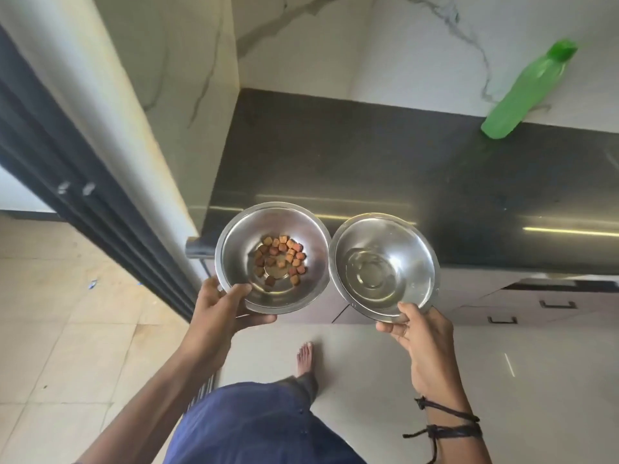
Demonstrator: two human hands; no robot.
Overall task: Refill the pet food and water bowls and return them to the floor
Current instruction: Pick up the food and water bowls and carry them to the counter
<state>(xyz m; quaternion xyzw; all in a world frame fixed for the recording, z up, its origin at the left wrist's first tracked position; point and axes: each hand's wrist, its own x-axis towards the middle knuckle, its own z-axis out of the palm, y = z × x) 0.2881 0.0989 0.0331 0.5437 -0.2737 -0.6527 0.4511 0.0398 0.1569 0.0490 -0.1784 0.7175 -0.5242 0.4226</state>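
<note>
Knee [254, 423], food bowl [239, 249] against water bowl [407, 246]

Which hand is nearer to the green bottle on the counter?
Right. The right hand, gripping the bowl without kibble, is below and left of the green bottle; the left hand, holding the kibble bowl, is farther left.

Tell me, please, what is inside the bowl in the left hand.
The left bowl holds a small scatter of brown and orange kibble on its steel bottom. The thumb of the left hand covers part of the near rim.
</note>
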